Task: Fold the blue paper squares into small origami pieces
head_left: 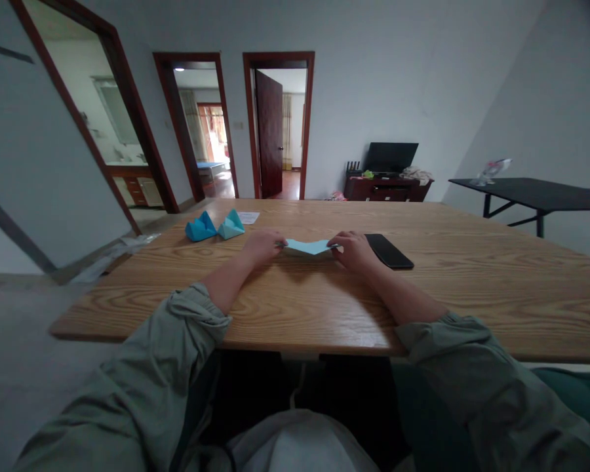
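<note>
Between my two hands a light blue folded paper [309,247] is held just over the wooden table, with a shallow V-shaped dip at its middle. My left hand [265,246] pinches its left end, and my right hand [350,250] grips the right end. The fingertips on both sides are small in view. A dark blue origami boat [201,226] and a paler teal origami boat [231,224] stand side by side on the table, left of my left hand. Just beyond my right hand lies a flat black tablet-like object [391,252], partly covered by that hand.
The wooden table [472,275] spans the space before me. A small white printed sheet [248,217] lies behind the boats. Farther off are a television [391,158] on a dark cabinet [381,190], a black folding table [545,192] at right, and several doorways.
</note>
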Tool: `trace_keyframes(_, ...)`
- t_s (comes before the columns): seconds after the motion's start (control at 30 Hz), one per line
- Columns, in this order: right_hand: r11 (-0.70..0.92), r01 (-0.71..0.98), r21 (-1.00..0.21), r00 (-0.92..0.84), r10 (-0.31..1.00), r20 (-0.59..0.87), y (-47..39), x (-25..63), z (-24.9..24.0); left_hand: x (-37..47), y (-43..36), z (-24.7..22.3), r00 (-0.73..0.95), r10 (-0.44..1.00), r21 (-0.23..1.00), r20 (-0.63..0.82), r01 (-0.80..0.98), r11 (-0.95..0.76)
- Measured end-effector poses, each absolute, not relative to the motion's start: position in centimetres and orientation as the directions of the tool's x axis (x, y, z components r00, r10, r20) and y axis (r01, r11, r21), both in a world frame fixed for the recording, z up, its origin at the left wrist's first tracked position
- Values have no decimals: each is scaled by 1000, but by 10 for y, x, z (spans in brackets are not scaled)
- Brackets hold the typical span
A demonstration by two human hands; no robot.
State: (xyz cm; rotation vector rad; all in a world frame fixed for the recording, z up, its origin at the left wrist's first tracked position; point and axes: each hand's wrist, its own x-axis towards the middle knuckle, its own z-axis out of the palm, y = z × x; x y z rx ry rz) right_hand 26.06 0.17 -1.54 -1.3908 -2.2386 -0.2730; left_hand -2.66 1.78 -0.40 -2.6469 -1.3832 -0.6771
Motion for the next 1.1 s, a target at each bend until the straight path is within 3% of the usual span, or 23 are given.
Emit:
trace_keyframes(0.1,465,880,-96,-409,846,342,11,267,-24,-31,20,-8,504,828,193,247,812,-551)
trace_keyframes(0.2,492,857,-150,-443,854,271,18,274,-29,-34,22,-11,487,851,223,196,823,-522)
trace_keyframes(0.6,378,886,-269,-309,913,267,17,278,-29,-33,26,-17,473,848,300,241,794,-528)
trace_keyframes(0.87,401,832,-384,-301,907,296,23,279,-36,-29,30,-25,420,849,211,322,842,-497)
trace_keyframes(0.97,406,844,-351,-307,902,305,23,279,-36,-30,31,-24,440,836,151,328,849,-506)
trace_keyframes(1.1,387,904,-180,-300,877,375,19,274,-32,-26,25,-18,483,811,42,330,851,-523)
